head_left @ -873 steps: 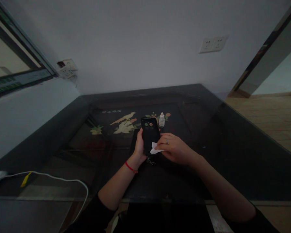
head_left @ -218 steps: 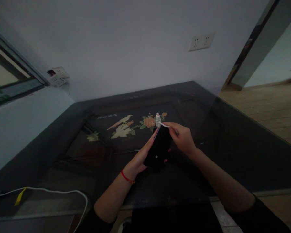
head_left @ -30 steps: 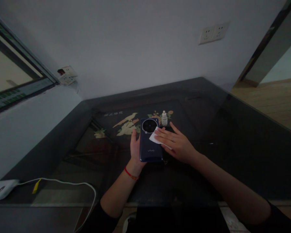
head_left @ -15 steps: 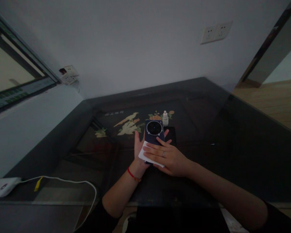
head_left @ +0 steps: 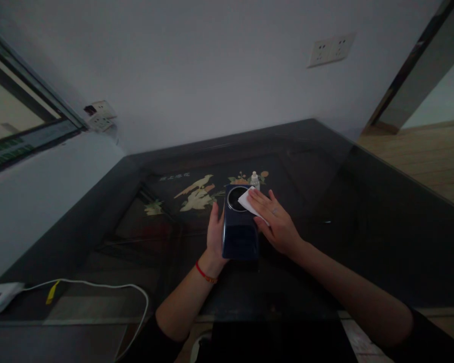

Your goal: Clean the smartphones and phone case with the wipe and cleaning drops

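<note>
A dark blue smartphone lies back side up in my left hand, which grips it from beneath and along its left edge. Its big round camera ring is at the far end. My right hand presses a folded white cloth over the right part of that ring and the phone's upper right edge. Just behind the cloth stands a small dropper bottle, its lower part hidden.
The dark glossy table bears a bird-and-flower picture. A white device with a cable and yellow tag is at the left. Wall sockets are at the back.
My right hand has moved the cloth from the phone's lower half up and right to the camera ring. The phone's lower back is now uncovered. The view has shifted slightly.
</note>
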Available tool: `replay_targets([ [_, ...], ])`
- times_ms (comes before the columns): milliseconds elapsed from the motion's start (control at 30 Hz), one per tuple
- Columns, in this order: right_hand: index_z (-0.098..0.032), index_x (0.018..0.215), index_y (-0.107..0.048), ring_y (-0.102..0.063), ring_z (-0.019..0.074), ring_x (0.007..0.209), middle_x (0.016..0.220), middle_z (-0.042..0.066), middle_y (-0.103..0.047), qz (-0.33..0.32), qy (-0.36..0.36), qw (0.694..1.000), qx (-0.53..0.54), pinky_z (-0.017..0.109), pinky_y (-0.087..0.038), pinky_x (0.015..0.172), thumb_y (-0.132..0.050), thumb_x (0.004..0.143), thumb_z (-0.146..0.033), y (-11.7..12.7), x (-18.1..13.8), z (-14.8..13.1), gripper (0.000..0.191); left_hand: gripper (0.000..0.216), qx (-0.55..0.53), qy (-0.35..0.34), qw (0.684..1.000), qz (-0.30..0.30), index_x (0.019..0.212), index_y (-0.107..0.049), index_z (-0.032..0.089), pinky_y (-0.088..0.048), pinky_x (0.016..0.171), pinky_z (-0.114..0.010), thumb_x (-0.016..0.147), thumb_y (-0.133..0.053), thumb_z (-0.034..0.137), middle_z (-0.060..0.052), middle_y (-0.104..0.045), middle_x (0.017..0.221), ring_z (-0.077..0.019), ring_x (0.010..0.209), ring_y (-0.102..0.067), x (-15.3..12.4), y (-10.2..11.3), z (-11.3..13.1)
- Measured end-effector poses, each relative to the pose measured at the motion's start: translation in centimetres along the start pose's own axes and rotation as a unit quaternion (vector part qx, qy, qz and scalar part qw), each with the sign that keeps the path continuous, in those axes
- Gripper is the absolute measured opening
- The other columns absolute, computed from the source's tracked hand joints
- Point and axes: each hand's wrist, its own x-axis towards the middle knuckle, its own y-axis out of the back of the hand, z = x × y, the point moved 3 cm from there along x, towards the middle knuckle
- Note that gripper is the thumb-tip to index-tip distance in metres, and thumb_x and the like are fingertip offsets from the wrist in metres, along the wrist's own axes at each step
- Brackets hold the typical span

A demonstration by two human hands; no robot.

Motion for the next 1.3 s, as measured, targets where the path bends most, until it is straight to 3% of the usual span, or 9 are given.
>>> replay_targets([
  [200, -0.021, 0.148, -0.028, -0.035, 0.0233, 0.138, 0.145, 0.011, -0.045, 0.022, -0.005, 1.000, -0.017, 0.056, -0.025, 0.114, -0.039, 0.096, -0.023, 1.2, 0.6, 0.1, 0.053, 0.062, -0.007, 0.023, 0.999, -0.028, 0.149, -0.026, 0.025, -0.026, 0.112, -0.041, 0.095, -0.017, 0.055, -0.007, -0.051, 0.141, -0.0235, 0.133, -0.043, -0.3, -1.0, -1.2],
  [300, -0.020, 0.146, -0.032, -0.037, 0.0237, 0.137, 0.143, 0.011, -0.048, 0.010, 0.036, 0.999, -0.032, 0.058, -0.020, 0.115, -0.042, 0.096, -0.025, 1.6, 0.8, -0.3, 0.052, 0.061, -0.004, 0.036, 0.999, -0.003, 0.149, -0.025, 0.023, -0.027, 0.112, -0.039, 0.097, -0.014, 0.052, -0.008, -0.054, 0.138, -0.0221, 0.132, -0.045, -0.5, -1.3, -1.4],
  [433, -0.018, 0.142, -0.039, -0.038, 0.0229, 0.136, 0.140, 0.011, -0.051, -0.034, 0.119, 0.991, -0.053, 0.056, -0.014, 0.117, -0.045, 0.095, -0.028, 1.3, 0.7, -1.2, 0.048, 0.073, 0.000, 0.076, 0.997, 0.028, 0.150, -0.024, 0.018, -0.030, 0.110, -0.043, 0.093, -0.009, 0.061, -0.013, -0.058, 0.132, -0.0268, 0.129, -0.048, -0.6, -1.2, -1.3],
  [567, -0.017, 0.139, -0.043, -0.040, 0.0212, 0.135, 0.137, 0.009, -0.054, -0.049, 0.160, 0.985, -0.052, 0.055, -0.018, 0.116, -0.046, 0.096, -0.028, 1.2, 0.6, -1.0, 0.044, 0.076, 0.002, 0.045, 0.998, 0.042, 0.150, -0.023, 0.019, -0.031, 0.108, -0.046, 0.091, -0.010, 0.065, -0.013, -0.057, 0.134, -0.0283, 0.128, -0.048, -0.5, -0.4, -0.3],
  [800, -0.014, 0.143, -0.039, -0.036, 0.0258, 0.138, 0.141, 0.016, -0.049, -0.012, 0.136, 0.991, 0.009, 0.050, -0.039, 0.109, -0.059, 0.089, -0.033, 2.5, 0.9, 0.3, 0.060, 0.072, 0.033, 0.022, 0.999, -0.009, 0.146, -0.033, 0.019, -0.029, 0.110, -0.047, 0.092, -0.016, 0.063, -0.012, -0.054, 0.137, -0.0290, 0.132, -0.043, -0.9, -0.2, 0.2],
  [900, -0.018, 0.145, -0.035, -0.040, 0.0256, 0.135, 0.141, 0.013, -0.050, 0.018, 0.117, 0.992, 0.043, 0.048, -0.044, 0.106, -0.060, 0.087, -0.021, 3.0, 1.0, 0.2, 0.062, 0.072, 0.029, -0.006, 0.999, -0.015, 0.147, -0.030, 0.023, -0.026, 0.111, -0.050, 0.091, -0.019, 0.065, -0.011, -0.050, 0.141, -0.0293, 0.134, -0.040, -1.2, -0.6, 0.2],
  [1067, -0.023, 0.144, -0.037, -0.042, 0.0288, 0.134, 0.146, 0.009, -0.044, 0.077, 0.098, 0.990, 0.070, 0.052, -0.044, 0.106, -0.052, 0.081, -0.006, 3.9, 0.9, -0.4, 0.067, 0.076, 0.043, -0.017, 0.999, -0.018, 0.149, -0.025, 0.025, -0.021, 0.113, -0.051, 0.088, -0.020, 0.069, -0.009, -0.044, 0.146, -0.0297, 0.138, -0.034, -1.6, -1.1, 0.1],
  [1300, -0.027, 0.144, -0.036, -0.029, 0.0316, 0.141, 0.151, 0.006, -0.037, 0.006, 0.077, 0.997, 0.026, 0.059, -0.036, 0.109, -0.050, 0.078, -0.007, 3.6, 1.3, -0.3, 0.070, 0.074, 0.018, -0.026, 0.999, -0.029, 0.148, -0.027, 0.025, -0.024, 0.112, -0.050, 0.088, -0.020, 0.068, -0.010, -0.047, 0.144, -0.0293, 0.136, -0.036, -1.4, -1.3, -0.4],
])
